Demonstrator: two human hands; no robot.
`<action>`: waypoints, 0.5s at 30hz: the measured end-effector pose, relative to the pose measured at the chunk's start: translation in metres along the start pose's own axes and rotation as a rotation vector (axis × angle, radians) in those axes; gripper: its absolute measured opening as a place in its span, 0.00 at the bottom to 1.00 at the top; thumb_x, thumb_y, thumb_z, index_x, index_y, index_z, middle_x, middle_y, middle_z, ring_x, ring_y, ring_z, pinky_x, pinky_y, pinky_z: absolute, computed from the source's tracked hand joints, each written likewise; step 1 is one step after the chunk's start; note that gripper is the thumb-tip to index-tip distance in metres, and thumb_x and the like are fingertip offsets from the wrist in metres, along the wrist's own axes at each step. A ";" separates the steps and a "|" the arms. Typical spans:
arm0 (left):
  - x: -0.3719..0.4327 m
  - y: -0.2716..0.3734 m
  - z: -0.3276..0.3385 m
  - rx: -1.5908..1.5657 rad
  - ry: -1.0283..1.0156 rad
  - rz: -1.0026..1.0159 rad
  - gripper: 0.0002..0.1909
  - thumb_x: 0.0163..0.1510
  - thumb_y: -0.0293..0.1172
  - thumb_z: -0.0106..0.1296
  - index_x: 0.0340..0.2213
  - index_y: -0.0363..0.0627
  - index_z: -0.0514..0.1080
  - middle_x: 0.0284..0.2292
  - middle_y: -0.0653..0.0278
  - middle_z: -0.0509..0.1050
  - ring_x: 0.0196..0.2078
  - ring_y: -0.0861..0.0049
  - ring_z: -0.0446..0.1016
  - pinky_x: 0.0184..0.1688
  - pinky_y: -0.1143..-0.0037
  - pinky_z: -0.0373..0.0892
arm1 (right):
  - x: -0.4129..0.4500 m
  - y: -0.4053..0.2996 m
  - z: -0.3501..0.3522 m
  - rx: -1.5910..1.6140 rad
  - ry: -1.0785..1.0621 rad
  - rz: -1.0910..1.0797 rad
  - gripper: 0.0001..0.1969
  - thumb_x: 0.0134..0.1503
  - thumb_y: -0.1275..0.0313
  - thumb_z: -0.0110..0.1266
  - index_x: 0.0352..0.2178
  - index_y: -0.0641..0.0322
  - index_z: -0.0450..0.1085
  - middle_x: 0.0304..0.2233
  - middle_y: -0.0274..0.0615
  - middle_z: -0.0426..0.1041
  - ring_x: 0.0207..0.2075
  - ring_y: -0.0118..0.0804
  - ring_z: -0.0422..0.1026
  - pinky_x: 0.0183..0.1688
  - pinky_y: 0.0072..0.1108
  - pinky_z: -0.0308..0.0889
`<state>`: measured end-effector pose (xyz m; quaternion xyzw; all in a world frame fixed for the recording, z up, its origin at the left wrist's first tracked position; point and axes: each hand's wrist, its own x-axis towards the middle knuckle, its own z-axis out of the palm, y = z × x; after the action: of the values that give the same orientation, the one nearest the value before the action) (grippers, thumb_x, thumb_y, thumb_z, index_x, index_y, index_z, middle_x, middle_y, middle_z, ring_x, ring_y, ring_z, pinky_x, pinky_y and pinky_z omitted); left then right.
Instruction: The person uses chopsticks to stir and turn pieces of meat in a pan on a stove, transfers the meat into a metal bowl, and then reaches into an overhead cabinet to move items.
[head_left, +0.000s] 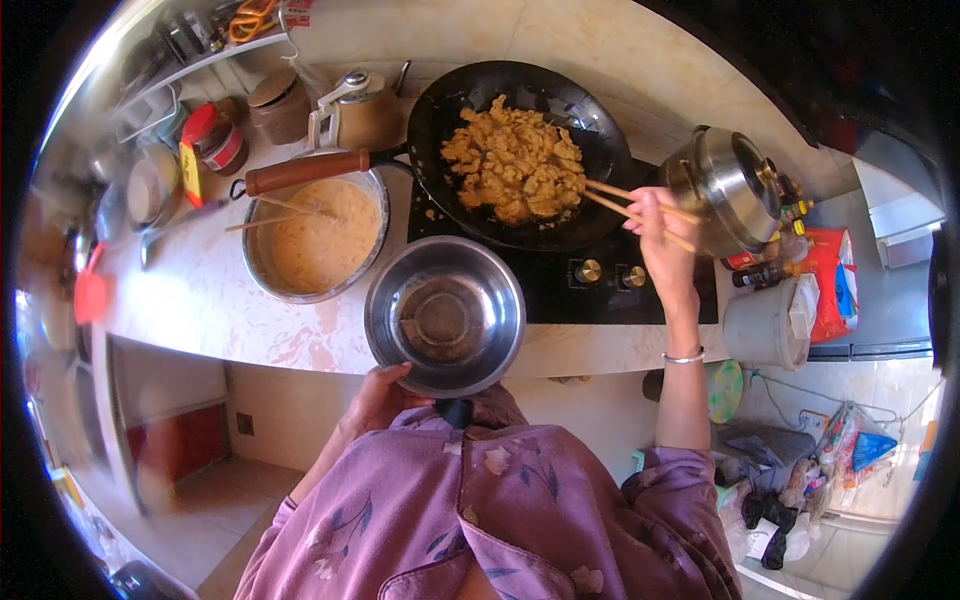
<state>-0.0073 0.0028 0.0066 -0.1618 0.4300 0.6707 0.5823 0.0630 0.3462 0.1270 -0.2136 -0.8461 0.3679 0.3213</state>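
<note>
My left hand (382, 397) grips the near rim of a stainless steel bowl (487, 322), tilted toward me at the counter's front edge; only a little residue shows inside. In my right hand (660, 232) is a pair of wooden chopsticks (615, 202). Their tips touch the right side of a heap of browned, battered pieces of food (517, 165) in a black wok (600, 127). The wok sits on a black cooktop (540, 292), its wooden handle (307, 172) reaching left over a pot of pale batter (322, 240). Another pair of chopsticks (262, 220) rests in that batter.
A lidded steel pot (720, 187) stands right of the wok, near bottles (765, 271) and a grey bucket (761, 322). Behind the batter pot are a kettle (367, 112), a brown crock (279, 109) and a red-lidded jar (217, 139). Two knobs (589, 271) face the front.
</note>
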 end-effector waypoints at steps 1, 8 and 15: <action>0.000 0.000 0.001 -0.010 0.012 -0.015 0.17 0.50 0.33 0.38 0.38 0.32 0.63 0.30 0.52 0.72 0.29 0.68 0.72 0.34 0.75 0.70 | 0.000 0.008 0.002 -0.001 -0.035 0.009 0.11 0.55 0.73 0.40 0.26 0.71 0.68 0.23 0.40 0.71 0.19 0.25 0.69 0.22 0.14 0.65; -0.001 0.001 -0.001 -0.017 0.031 -0.039 0.17 0.51 0.33 0.38 0.37 0.30 0.63 0.30 0.51 0.72 0.29 0.69 0.72 0.34 0.76 0.70 | 0.004 -0.002 0.006 0.110 0.017 0.048 0.11 0.55 0.73 0.40 0.28 0.71 0.67 0.22 0.41 0.69 0.19 0.24 0.68 0.23 0.13 0.64; 0.000 0.000 0.001 -0.049 -0.001 -0.024 0.17 0.51 0.32 0.38 0.38 0.30 0.62 0.29 0.50 0.72 0.30 0.68 0.72 0.33 0.76 0.71 | 0.008 0.022 0.018 -0.038 -0.061 -0.100 0.13 0.55 0.70 0.41 0.27 0.72 0.67 0.25 0.38 0.68 0.22 0.24 0.69 0.24 0.12 0.63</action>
<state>-0.0070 0.0037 0.0066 -0.1809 0.4114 0.6738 0.5865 0.0478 0.3567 0.1042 -0.1660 -0.8719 0.3416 0.3092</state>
